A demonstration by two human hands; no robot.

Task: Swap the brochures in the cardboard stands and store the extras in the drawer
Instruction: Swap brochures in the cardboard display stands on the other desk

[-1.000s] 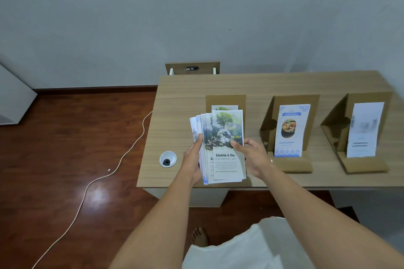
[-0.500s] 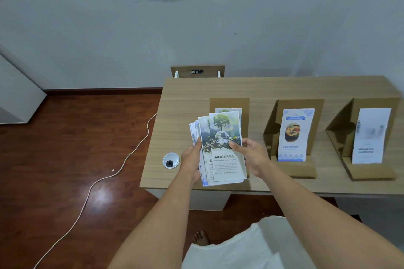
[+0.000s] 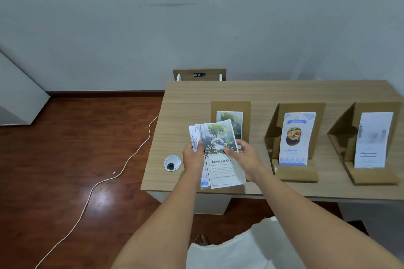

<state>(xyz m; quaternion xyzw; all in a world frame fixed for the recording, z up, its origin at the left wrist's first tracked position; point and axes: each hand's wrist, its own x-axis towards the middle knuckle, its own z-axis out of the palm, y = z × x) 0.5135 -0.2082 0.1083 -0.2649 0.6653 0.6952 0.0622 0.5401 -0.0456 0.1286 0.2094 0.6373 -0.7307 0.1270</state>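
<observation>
A fanned stack of brochures (image 3: pixel 220 164), a tree-and-globe "Liceria & Co." sheet on top, is held over the desk's front edge. My left hand (image 3: pixel 193 157) grips its left side; my right hand (image 3: pixel 243 157) pinches the top brochure at its right edge. Behind them the left cardboard stand (image 3: pixel 230 107) holds a tree brochure (image 3: pixel 229 119), partly hidden by the stack. A food brochure (image 3: pixel 295 137) leans in the middle stand (image 3: pixel 297 173). In the right stand (image 3: pixel 371 177) is a white brochure (image 3: pixel 371 140). No drawer shows.
The wooden desk (image 3: pixel 273 91) has a round cable grommet (image 3: pixel 172 162) near its front left corner. A chair back (image 3: pixel 199 74) stands behind the desk at the wall. A white cable (image 3: pixel 105 179) trails over the red wooden floor on the left.
The fanned stack has closed up somewhat between my hands. My view has shifted slightly, so the desk sits lower and further right in the frame.
</observation>
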